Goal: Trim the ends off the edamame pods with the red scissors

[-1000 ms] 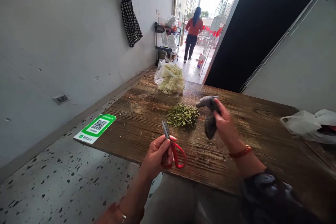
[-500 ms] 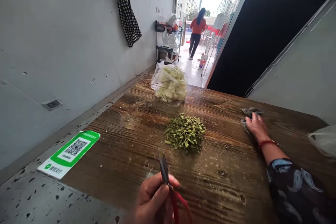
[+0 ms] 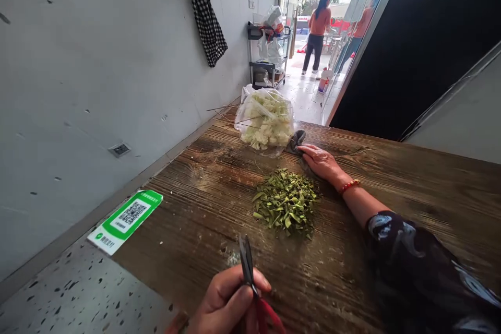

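Observation:
Scissors with dark blades and red handles are held in my left hand at the bottom centre, blades pointing up and nearly together. My right hand, wearing a red bead bracelet, reaches across the table, palm down, gripping a dark grey cloth pressed against the wood. Just left of and below that wrist lies a heap of chopped green pieces. Behind the heap, a clear plastic bag of pale cauliflower-like florets touches or nearly touches the cloth. Part of the cloth is hidden under my right hand.
The wooden table carries a green payment-code card at its left edge and thin sticks by the bag. A checkered cloth hangs on the wall. Beyond stand a cart, a bucket and a person near the doorway.
My right hand has swept the cloth leftward from the right side of the table to beside the bag. The view has shifted slightly left. My left hand still holds the scissors.

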{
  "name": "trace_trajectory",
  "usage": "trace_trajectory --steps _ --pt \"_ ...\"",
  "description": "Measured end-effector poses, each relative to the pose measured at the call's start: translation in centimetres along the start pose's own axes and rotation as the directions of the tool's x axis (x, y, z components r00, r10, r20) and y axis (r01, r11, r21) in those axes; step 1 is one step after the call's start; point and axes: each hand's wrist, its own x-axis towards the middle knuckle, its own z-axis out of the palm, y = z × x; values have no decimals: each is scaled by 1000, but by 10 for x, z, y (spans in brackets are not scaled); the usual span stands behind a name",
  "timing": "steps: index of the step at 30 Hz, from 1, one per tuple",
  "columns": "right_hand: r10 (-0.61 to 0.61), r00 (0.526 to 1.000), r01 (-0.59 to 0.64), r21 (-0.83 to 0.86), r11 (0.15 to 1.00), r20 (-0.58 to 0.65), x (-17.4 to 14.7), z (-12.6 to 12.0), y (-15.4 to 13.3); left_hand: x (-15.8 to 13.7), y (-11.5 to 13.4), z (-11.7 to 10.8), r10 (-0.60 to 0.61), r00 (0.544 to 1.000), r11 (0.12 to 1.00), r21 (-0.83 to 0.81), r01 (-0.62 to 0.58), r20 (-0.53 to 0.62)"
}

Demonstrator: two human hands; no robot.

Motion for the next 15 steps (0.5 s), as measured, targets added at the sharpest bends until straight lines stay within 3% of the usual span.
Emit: trace_trajectory --steps 4,9,12,15 --pt "-99 994 96 62 994 48 -20 4 -52 2 2 6 69 994 997 30 -72 86" --pt "-138 987 102 341 935 86 -19 1 -105 2 8 14 144 982 987 51 -152 124" --pt "-83 996 70 377 923 16 -23 -25 -125 1 10 15 175 976 983 32 -181 132" --pt "53 993 -13 358 934 -102 -45 -70 -129 0 12 16 186 971 982 9 -190 152"
